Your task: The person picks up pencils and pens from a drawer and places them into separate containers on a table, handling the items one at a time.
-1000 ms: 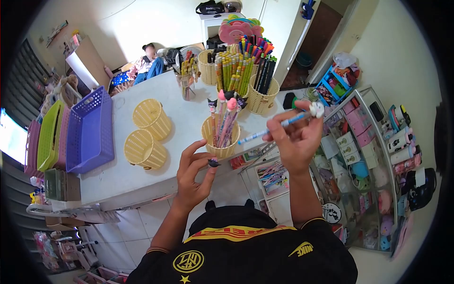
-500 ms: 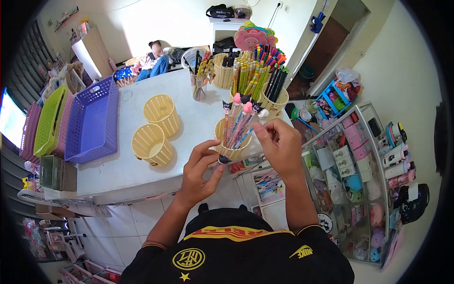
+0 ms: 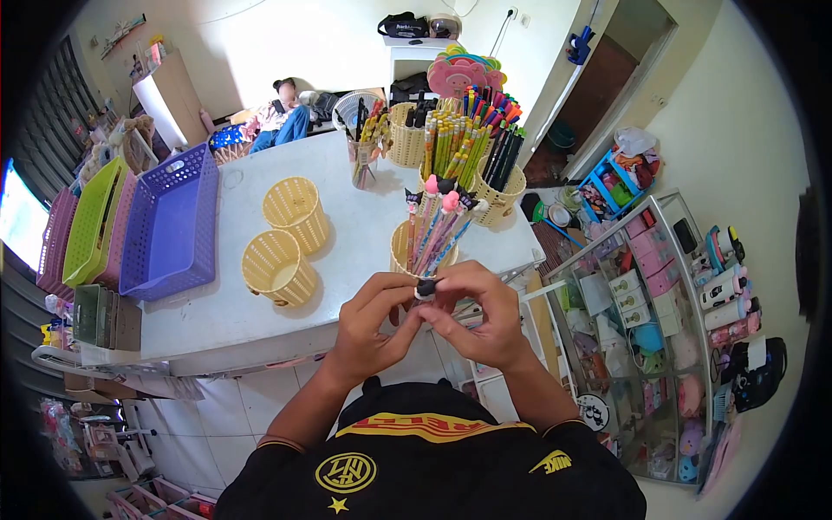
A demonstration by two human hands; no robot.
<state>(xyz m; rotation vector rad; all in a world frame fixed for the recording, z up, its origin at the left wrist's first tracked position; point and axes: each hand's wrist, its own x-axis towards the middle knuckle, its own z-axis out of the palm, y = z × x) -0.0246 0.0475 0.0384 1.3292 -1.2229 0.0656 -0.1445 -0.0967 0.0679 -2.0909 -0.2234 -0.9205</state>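
Just beyond the left hand (image 3: 371, 325) and right hand (image 3: 479, 316) stands the pencil-filled yellow woven plastic cup (image 3: 422, 258), two empty yellow woven cups (image 3: 284, 243) further left.

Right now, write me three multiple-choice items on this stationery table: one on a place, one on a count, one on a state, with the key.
1. Where is the small dark cap-like piece?
A. Pinched between the fingertips of the left hand and the right hand
B. Inside the purple plastic basket
C. On the floor tiles

2. How many empty yellow woven cups stand on the white table left of the pencil-filled yellow cup?
A. One
B. Two
C. Four

3. What state is the purple plastic basket in?
A. Packed with pencils
B. Overturned
C. Upright, nothing visible inside

Key: 1 A, both hands' fingertips meet on the piece, in front of the table edge. 2 B, two cups show bare insides. 3 C, its open top faces up and only bare walls show.
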